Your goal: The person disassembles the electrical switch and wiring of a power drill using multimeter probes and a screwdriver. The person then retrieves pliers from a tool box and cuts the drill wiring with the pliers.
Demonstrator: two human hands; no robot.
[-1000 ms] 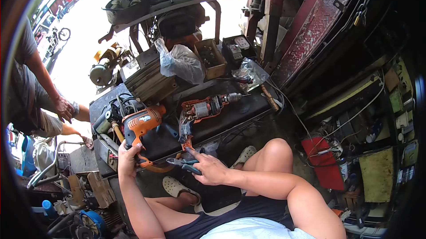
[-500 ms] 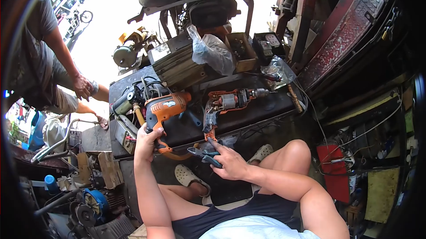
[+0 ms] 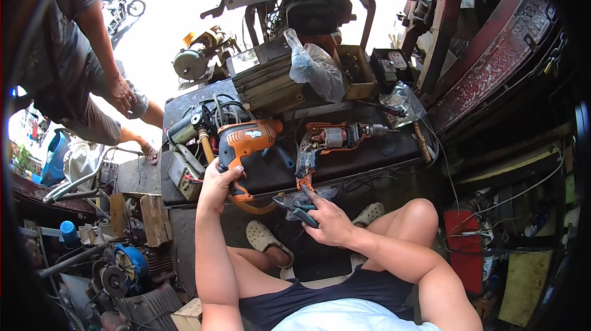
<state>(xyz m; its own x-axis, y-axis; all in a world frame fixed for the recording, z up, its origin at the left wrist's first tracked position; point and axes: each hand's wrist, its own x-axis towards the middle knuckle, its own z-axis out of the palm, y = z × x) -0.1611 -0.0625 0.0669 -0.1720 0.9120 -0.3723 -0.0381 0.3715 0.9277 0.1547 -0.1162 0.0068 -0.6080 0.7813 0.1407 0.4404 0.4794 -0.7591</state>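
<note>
My left hand (image 3: 217, 188) is closed around the handle of an orange and black drill housing half (image 3: 249, 139), raised over the bench with its outer side up. To its right, an opened power drill (image 3: 335, 137) lies on the dark bench, its motor and gears exposed and its chuck pointing right. Dark-handled pliers (image 3: 301, 213) are gripped in my right hand (image 3: 335, 223), jaws to the left. That hand's index finger stretches to the bottom of the opened drill's handle and appears to touch it.
Left on the bench (image 3: 369, 162) sit a greenish tool (image 3: 183, 129) and coiled cables. Behind are a finned motor body (image 3: 261, 82), a plastic bag (image 3: 317, 72) and a wooden box (image 3: 357, 72). Another person (image 3: 80, 66) stands at left. A red box (image 3: 463, 251) is at lower right.
The whole view has shifted, so the scene sits further right and slightly lower. Both hands keep their holds on the housing half and the pliers.
</note>
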